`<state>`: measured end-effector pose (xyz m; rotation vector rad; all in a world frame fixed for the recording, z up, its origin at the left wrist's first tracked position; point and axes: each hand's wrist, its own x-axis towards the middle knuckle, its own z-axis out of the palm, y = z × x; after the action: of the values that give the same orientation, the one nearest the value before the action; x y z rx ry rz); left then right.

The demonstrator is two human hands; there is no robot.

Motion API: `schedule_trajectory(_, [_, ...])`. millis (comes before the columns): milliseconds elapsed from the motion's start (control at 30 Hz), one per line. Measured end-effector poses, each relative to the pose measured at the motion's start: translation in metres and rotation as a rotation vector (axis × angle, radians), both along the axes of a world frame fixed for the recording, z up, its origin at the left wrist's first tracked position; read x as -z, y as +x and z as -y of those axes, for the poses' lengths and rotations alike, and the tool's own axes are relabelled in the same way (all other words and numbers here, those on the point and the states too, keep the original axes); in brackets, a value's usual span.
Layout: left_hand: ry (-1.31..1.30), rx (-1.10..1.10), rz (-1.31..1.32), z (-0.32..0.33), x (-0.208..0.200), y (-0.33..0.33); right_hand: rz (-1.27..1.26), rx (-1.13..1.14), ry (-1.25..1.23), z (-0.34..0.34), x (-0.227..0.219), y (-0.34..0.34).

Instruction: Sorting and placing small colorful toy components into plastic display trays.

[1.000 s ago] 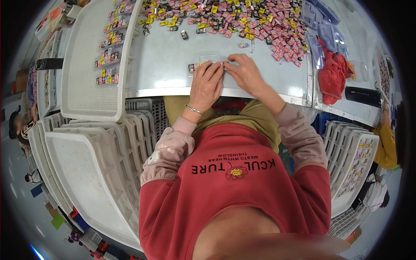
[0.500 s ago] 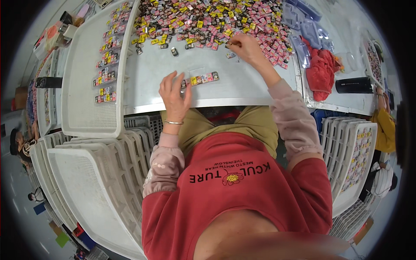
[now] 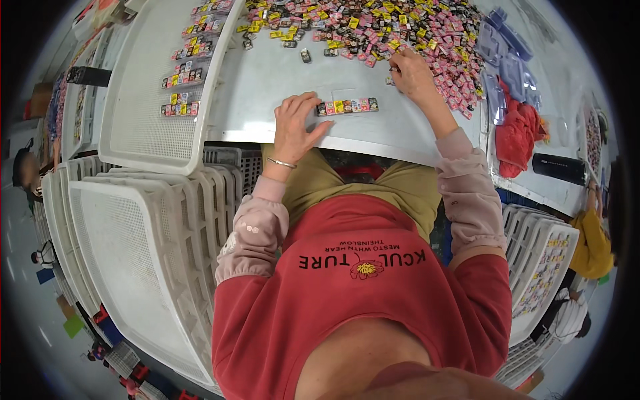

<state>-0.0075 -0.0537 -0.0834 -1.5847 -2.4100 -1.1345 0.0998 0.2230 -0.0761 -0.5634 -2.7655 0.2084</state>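
Red cloth near black cylinder

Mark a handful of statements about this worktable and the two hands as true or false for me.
1. The white tray holds several rows of small pieces. True.
2. The left hand is over the white tray. False: it is beside the left end of the row on the table.
3. The right hand is at the near edge of the pile. True.
4. The bracelet is on the right wrist. False: it is on the left.
5. The red cloth lies right of the pile. True.
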Motion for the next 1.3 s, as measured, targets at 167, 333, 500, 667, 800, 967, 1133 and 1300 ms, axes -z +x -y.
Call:
schedule_trajectory(167, [0.015, 0.055, -0.081, -0.012, 0.001, 0.013, 0.01, 0.021, 0.129, 0.016, -0.005, 0.005])
schedule_trajectory(333, [0.044, 0.076, -0.106, -0.014, 0.009, 0.011, 0.061, 0.054, 0.137, 0.013, -0.001, 0.009])
schedule_trajectory(500, [0.067, 0.03, -0.081, -0.014, -0.001, 0.016, 0.022, 0.008, -0.031, -0.007, -0.001, 0.01])
schedule_trajectory(667, [0.048, 0.061, -0.083, -0.015, 0.009, 0.013, -0.083, -0.043, -0.16, 0.007, -0.013, 0.005])
schedule_trajectory(800, [0.041, 0.073, -0.095, -0.015, 0.006, 0.013, -0.181, -0.378, -0.523, 0.053, -0.016, -0.015])
schedule_trajectory(967, [0.037, 0.074, -0.103, -0.017, 0.005, 0.015, 0.018, -0.542, -0.487, 0.068, -0.006, -0.022])
schedule_trajectory(1133, [0.047, 0.083, -0.104, -0.016, 0.009, 0.012, -0.125, -0.522, -0.321, 0.083, 0.005, -0.017])
schedule_trajectory(1300, [0.05, 0.1, -0.105, -0.017, 0.008, 0.013, -0.147, -0.411, -0.084, 0.11, -0.002, -0.002])
